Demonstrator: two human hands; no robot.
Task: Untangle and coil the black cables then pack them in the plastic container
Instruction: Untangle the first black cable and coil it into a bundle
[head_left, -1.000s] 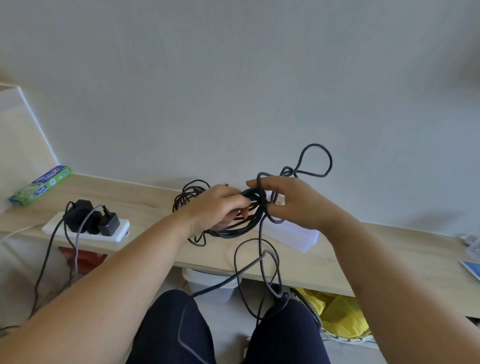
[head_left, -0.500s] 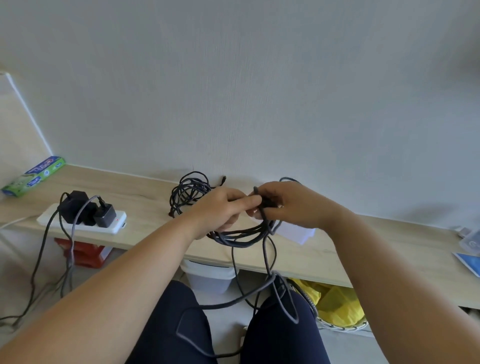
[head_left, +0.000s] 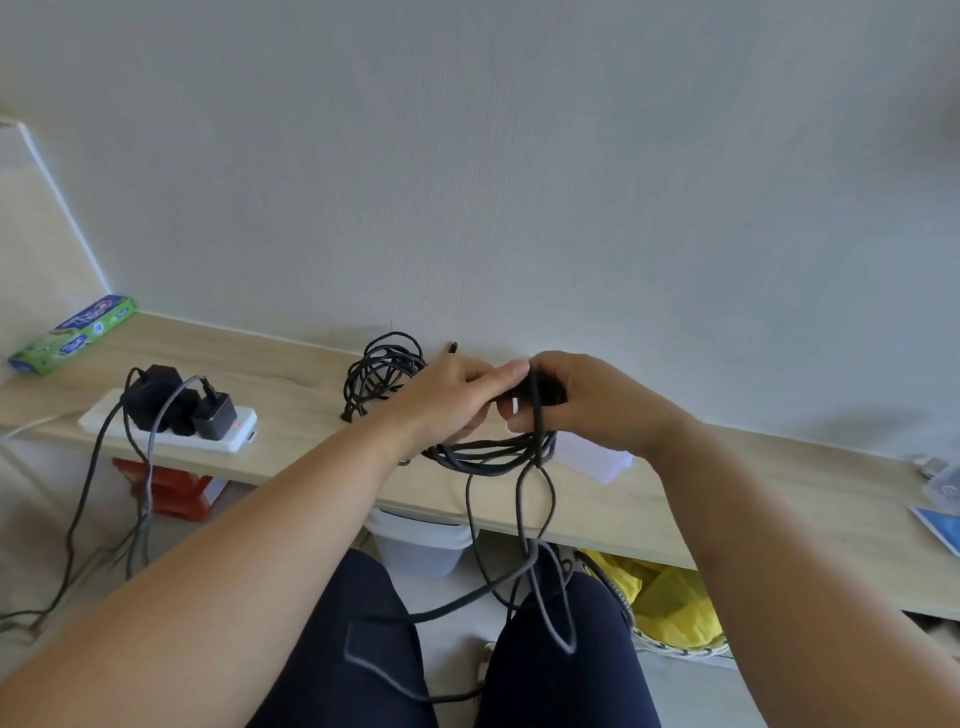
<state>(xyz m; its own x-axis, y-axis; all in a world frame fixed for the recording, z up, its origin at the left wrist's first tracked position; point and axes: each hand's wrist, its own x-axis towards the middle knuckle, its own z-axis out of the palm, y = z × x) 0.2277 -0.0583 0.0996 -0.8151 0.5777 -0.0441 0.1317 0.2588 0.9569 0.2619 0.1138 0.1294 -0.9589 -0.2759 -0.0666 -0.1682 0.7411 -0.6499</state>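
My left hand (head_left: 452, 395) and my right hand (head_left: 587, 400) meet above the wooden shelf (head_left: 291, 379), both gripping a black cable coil (head_left: 493, 454) that hangs in loops under them. Its loose end (head_left: 540, 587) trails down over my lap. A second black cable bundle (head_left: 382, 371) lies on the shelf by the wall, just behind my left hand. A clear plastic container (head_left: 597, 457) sits on the shelf under my right wrist, mostly hidden.
A white power strip (head_left: 166, 434) with black adapters sits at the shelf's left, wires hanging to the floor. A green box (head_left: 72, 335) lies at the far left. Under the shelf are a grey bin (head_left: 421, 540), red box (head_left: 171, 488) and yellow bag (head_left: 670, 603).
The raised loop at the right has been drawn down into the coil. My hands have closed together on the coil and more loose cable now hangs over my lap.
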